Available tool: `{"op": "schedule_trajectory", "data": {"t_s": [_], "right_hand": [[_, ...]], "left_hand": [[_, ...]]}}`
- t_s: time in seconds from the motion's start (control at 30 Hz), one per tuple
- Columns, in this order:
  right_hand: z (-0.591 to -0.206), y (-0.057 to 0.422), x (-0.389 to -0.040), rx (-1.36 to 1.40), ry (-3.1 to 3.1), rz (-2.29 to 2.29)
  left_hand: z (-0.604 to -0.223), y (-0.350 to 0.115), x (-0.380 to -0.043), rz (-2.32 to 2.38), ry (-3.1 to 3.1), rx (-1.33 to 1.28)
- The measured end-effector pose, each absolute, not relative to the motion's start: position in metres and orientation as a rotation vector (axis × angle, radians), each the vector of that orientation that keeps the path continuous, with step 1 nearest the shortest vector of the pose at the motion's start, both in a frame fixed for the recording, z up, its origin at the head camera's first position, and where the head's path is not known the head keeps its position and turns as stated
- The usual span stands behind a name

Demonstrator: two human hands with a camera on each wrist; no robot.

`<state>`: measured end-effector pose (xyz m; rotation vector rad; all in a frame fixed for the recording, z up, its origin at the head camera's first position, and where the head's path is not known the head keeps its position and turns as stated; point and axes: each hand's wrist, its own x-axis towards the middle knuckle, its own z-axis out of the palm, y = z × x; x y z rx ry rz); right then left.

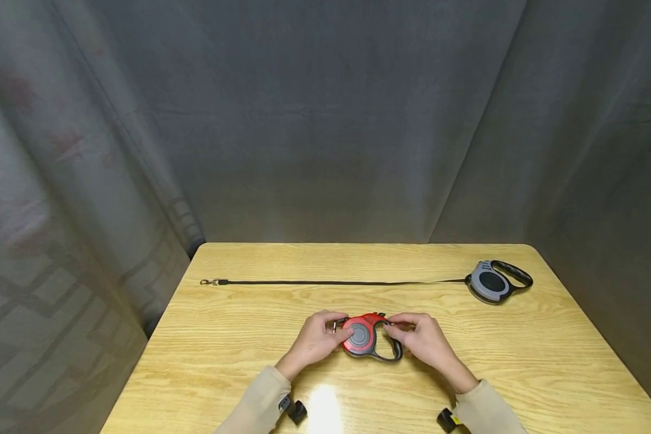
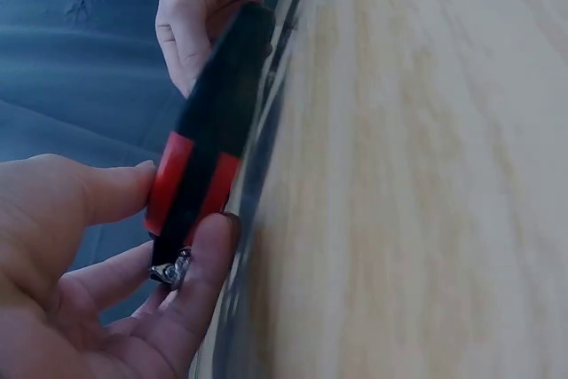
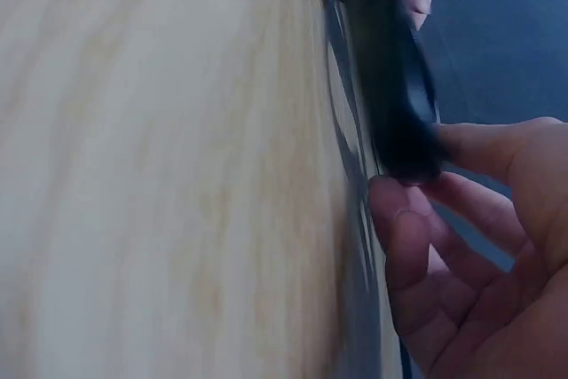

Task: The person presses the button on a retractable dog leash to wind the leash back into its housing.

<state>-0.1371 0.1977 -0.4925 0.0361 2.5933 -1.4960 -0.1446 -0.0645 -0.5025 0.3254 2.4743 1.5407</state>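
Observation:
A red and black retractable dog leash (image 1: 364, 348) is between both hands near the middle of the table, its grey round centre facing up. My left hand (image 1: 314, 340) pinches the red body, thumb on top and fingers beneath. By those fingers sits the leash's small metal clip (image 2: 171, 270). On the other side, my right hand (image 1: 426, 343) pinches the black loop handle (image 3: 390, 86) between thumb and fingers. In the left wrist view the leash stands edge-on, close above the tabletop; whether it touches the wood I cannot tell.
Farther back on the right lies a grey and black retractable leash (image 1: 480, 290). Its black strap (image 1: 314, 283) runs straight leftward across the wooden table (image 1: 239, 337) to a metal clip (image 1: 208, 282). Grey curtains (image 1: 314, 120) hang behind and beside the table.

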Motion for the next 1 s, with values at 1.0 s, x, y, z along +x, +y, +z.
{"op": "schedule_trajectory", "data": {"t_s": [1.0], "right_hand": [[-0.505,0.204,-0.146,-0.043,2.486,-1.457]], "left_hand": [[-0.500,-0.065,-0.146,1.109,2.791,0.428]]}}
